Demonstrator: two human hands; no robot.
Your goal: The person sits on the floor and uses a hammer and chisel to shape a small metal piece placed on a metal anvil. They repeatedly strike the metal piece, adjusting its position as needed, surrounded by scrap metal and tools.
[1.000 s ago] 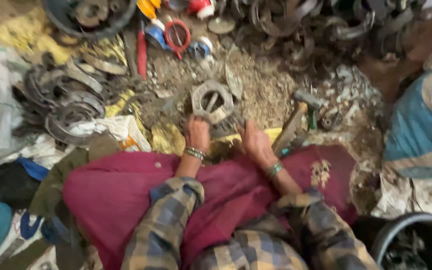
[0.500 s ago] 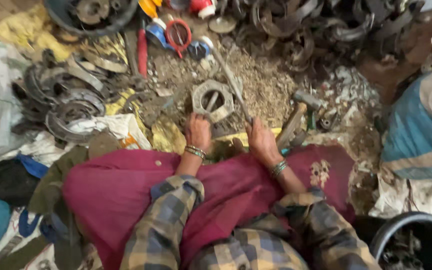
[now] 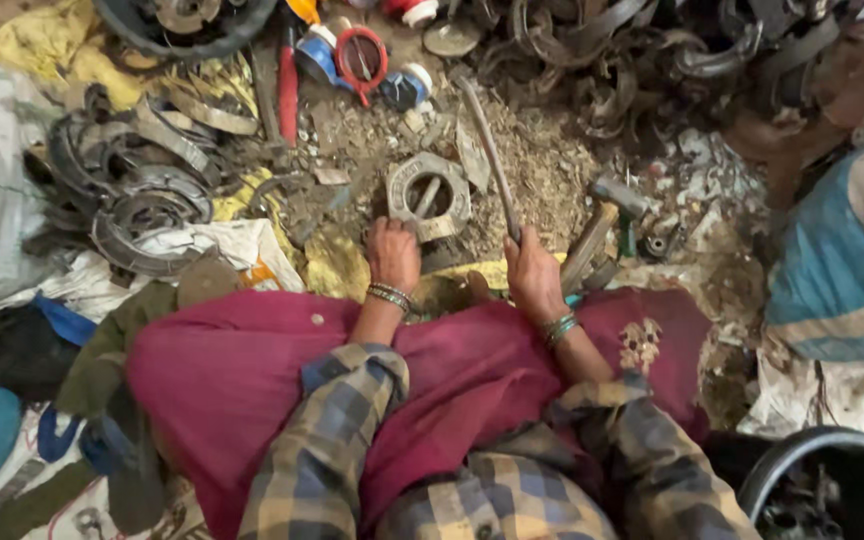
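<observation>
1. Left hand (image 3: 393,255) rests fingers-down on the ring (image 3: 429,196), at 12 o'clock from the lap.
2. Right hand (image 3: 532,275) is closed around the rod (image 3: 487,150).
3. Advice: steady the ring firmly; keep fingers clear.

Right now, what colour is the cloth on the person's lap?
Dark pink-red cloth, best seen in the head view.

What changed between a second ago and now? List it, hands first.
The right hand now grips a long metal rod and has it raised, pointing away over the debris; a second ago it lay empty on the ground by the hammer. The left hand stays against the ring-shaped metal part, which has not moved. The hammer lies as before.
</observation>
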